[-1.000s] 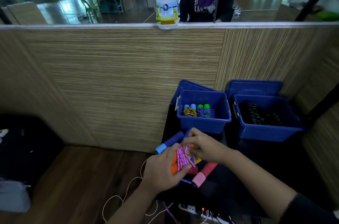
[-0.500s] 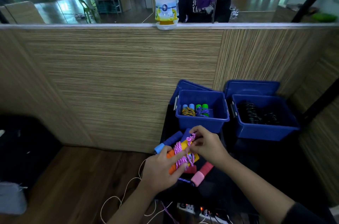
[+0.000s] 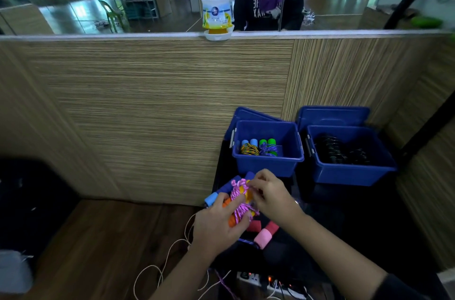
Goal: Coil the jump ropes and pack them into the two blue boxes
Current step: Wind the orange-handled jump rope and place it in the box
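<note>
While the left hand [image 3: 216, 226] cups the orange foam handles [image 3: 230, 213] from below, braided pink cord [image 3: 238, 203] wraps round them, the bundle's long axis slanting up to the right, over the dark tabletop [image 3: 290, 248]. Right hand [image 3: 269, 195] pinches the cord's upper loops. Behind, a glossy blue plastic box [image 3: 267, 164] holds two coiled ropes; the right box [image 3: 354, 171] holds black coils.

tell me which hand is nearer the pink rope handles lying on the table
Left, though only narrowly. The left hand, gripping the orange handles, has its fingertips just beside the pink handles. The right hand pinches the pink rope a little farther back.
</note>
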`<state>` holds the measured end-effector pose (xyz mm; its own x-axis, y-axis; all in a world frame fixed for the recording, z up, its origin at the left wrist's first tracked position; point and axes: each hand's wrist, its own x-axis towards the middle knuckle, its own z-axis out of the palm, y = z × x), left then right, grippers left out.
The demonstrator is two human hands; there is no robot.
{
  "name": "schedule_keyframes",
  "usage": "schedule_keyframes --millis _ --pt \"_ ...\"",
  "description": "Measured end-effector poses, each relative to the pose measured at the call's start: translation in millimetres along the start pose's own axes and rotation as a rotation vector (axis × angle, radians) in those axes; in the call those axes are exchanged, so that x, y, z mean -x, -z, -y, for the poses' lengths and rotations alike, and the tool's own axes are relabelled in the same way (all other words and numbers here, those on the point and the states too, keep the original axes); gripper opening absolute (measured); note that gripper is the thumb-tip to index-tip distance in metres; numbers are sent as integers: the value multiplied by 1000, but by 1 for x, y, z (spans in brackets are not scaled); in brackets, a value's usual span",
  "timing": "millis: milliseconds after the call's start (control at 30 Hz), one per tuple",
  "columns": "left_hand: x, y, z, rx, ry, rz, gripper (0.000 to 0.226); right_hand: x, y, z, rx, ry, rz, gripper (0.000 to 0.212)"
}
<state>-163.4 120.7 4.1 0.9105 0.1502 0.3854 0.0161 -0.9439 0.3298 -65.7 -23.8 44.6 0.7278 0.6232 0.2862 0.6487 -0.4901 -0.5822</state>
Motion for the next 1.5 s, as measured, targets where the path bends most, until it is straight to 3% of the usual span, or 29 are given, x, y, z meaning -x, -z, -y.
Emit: schedule_keyframes --millis 233,367,633,767,967,1067,1233,1400,1500 --pt "-8 3 -3 -10 15 -49 39 -3 -11 5 104 -105 59 37" --pt "-3 1 3 -82 -1 -7 40 -7 -1 -1 -14 -104 145 17" --pt "0 -4 4 -87 -34 45 41 -3 6 -8 34 -104 253 12" --pt "-7 -2 -2 -8 28 -29 40 -5 4 -7 28 -84 100 12" --pt "-12 2 -4 9 -113 -130 36 -17 0 -4 -100 -302 -137 11" --pt "-14 3 -3 22 -159 -152 35 -20 1 -6 -214 -359 -172 13" --pt "-16 6 2 53 -145 -164 53 -24 7 -12 -209 -235 -125 11" --pt "-14 2 10 65 -248 -182 60 -25 23 -22 -388 -312 69 12" --pt "-10 -1 14 113 -363 -221 58 -26 28 -27 -671 -431 197 17"
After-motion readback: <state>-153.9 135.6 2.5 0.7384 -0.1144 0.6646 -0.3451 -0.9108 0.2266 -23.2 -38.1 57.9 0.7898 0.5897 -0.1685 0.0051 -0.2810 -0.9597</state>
